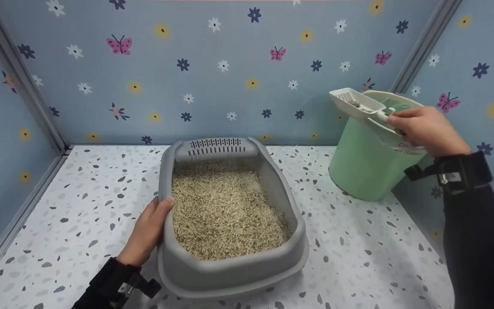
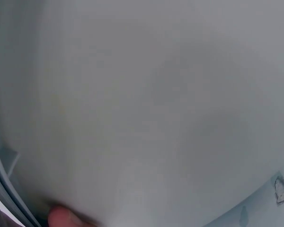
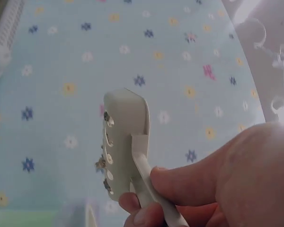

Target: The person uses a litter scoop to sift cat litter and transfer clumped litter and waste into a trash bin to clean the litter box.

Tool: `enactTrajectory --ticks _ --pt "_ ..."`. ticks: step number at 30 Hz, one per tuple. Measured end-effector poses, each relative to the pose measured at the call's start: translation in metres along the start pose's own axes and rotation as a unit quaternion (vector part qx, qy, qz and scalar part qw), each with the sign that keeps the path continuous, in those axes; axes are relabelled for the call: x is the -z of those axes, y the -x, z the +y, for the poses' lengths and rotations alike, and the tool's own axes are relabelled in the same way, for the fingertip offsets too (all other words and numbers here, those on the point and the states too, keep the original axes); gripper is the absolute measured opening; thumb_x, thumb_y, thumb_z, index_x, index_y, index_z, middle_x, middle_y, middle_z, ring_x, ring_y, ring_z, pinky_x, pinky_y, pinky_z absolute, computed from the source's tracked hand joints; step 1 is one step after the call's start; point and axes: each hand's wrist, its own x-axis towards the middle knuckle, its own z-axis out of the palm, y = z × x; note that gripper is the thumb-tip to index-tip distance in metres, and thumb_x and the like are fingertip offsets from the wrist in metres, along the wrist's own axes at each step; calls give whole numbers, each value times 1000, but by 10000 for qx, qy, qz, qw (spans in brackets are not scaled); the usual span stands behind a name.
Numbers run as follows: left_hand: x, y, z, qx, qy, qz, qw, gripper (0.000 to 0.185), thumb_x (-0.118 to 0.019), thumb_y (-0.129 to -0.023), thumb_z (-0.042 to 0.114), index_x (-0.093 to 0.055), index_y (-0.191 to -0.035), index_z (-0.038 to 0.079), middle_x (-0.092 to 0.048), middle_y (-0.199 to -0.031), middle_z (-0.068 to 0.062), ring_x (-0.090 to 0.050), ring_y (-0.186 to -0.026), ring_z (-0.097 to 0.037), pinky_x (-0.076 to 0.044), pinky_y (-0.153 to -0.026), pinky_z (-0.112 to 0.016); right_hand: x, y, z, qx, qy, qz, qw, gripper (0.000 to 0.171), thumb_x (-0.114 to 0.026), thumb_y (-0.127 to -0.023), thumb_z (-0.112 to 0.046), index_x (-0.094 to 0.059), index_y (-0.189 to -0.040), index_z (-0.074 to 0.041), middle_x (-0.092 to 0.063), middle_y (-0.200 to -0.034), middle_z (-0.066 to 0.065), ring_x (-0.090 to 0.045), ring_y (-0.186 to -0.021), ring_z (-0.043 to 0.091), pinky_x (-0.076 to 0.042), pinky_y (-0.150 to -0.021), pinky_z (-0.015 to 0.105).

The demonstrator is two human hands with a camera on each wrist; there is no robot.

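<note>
My left hand (image 1: 146, 229) holds the left rim of a grey litter box (image 1: 230, 270), its thumb over the edge. Pale brown litter pellets (image 1: 225, 210) fill the box's floor. In the left wrist view, the box's plain wall (image 2: 132, 109) takes up most of the picture, with one fingertip (image 2: 64, 216) below. My right hand (image 1: 431, 128) grips the handle of a white slotted litter scoop (image 1: 358, 107) at the mouth of a green bucket (image 1: 367, 167). Small clumps sit in the scoop. The right wrist view shows bits (image 3: 102, 163) lodged in the scoop's slots.
The box and bucket stand on a white speckled tabletop (image 1: 97, 193). Flower-and-butterfly panels (image 1: 225, 43) rise behind and on both sides. Close by the bucket is the right panel (image 1: 478, 86). A pale green liner (image 1: 395, 103) shows inside the bucket's rim.
</note>
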Motion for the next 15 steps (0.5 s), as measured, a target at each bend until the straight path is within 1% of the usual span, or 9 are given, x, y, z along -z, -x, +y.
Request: enactTrajectory --ticks 1,3,6,8,10,13,15 --pt "1 0 0 23 -20 11 10000 52 -53 -117 45 -57 -148 3 -61 -119 -20 -63 -111 -33 -51 -96 -32 5 -1 4 -82 -12 70 9999 55 -62 -116 -40 -67 -144 7 -56 -80 -5 -49 -69 11 -45 -59 28" --pt "2 1 0 84 -84 14 9999 56 -52 -117 47 -54 -153 4 -60 -128 -21 -61 -118 -32 -49 -101 -32 14 -3 12 -183 52 203 9996 53 -61 -116 -40 -69 -139 8 -56 -79 -5 -49 -68 11 -45 -58 29" --pt "3 2 0 142 -148 -17 9998 60 -51 -117 50 -52 -158 6 -59 -132 -23 -60 -122 -33 -47 -104 -34 22 -8 24 -311 133 380 9987 49 -60 -116 -37 -69 -128 9 -55 -76 -5 -48 -66 12 -44 -55 29" --pt "3 2 0 164 -178 -29 9997 61 -52 -116 51 -51 -158 6 -58 -131 -23 -60 -121 -34 -48 -103 -36 26 -11 31 -362 309 496 9976 47 -60 -116 -35 -68 -125 11 -55 -75 -5 -49 -65 13 -44 -54 30" --pt "3 1 0 171 -193 -29 9997 61 -52 -116 52 -52 -157 6 -58 -127 -21 -60 -117 -33 -49 -101 -36 28 -14 37 -422 544 623 9957 49 -60 -115 -33 -69 -125 14 -55 -76 -2 -50 -65 15 -44 -54 30" --pt "2 1 0 156 -194 -18 9997 60 -52 -116 51 -53 -156 7 -57 -119 -17 -60 -111 -29 -50 -97 -36 28 -18 42 -456 941 811 9912 51 -61 -113 -31 -69 -128 18 -59 -84 8 -53 -71 23 -46 -58 34" --pt "1 1 0 127 -169 -40 9998 58 -51 -116 51 -53 -154 6 -56 -112 -14 -59 -105 -28 -50 -94 -36 27 -18 45 -489 1116 902 9884 51 -62 -113 -30 -70 -125 19 -60 -90 13 -54 -75 28 -46 -61 38"
